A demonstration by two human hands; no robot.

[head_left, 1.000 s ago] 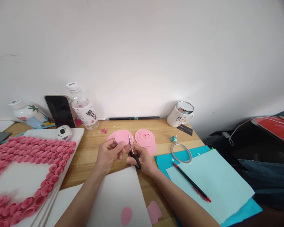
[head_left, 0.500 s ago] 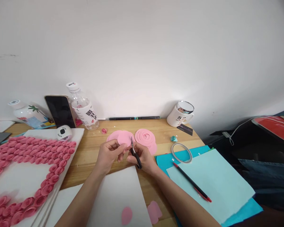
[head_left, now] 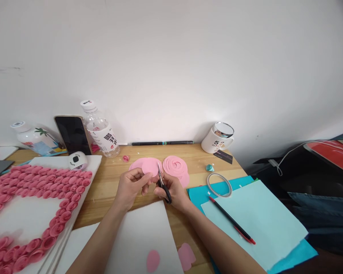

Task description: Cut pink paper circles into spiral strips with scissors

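My left hand (head_left: pixel 130 186) pinches a pink paper circle (head_left: pixel 150 167) and holds it up over the wooden desk (head_left: pixel 108 186). My right hand (head_left: pixel 171 190) grips small black-handled scissors (head_left: pixel 161 182), whose blades point up into the right edge of that circle. Both hands are closed and almost touch. Behind the held circle, a stack of pink circles (head_left: pixel 135 164) lies on the desk. To its right lie pink spiral-cut circles (head_left: pixel 175 167).
A white board with rows of pink paper roses (head_left: pixel 40 190) lies at the left. White sheets (head_left: pixel 143 236) are near me, light blue paper (head_left: pixel 260 220) with a red-and-black pencil (head_left: pixel 231 220) at the right. A bottle (head_left: pixel 98 129), phone (head_left: pixel 72 134), mug (head_left: pixel 218 139) and tape ring (head_left: pixel 218 184) stand behind.
The scissors have shifted slightly right and further into the pink circle; my left hand has turned the circle a little. Nothing else has moved.
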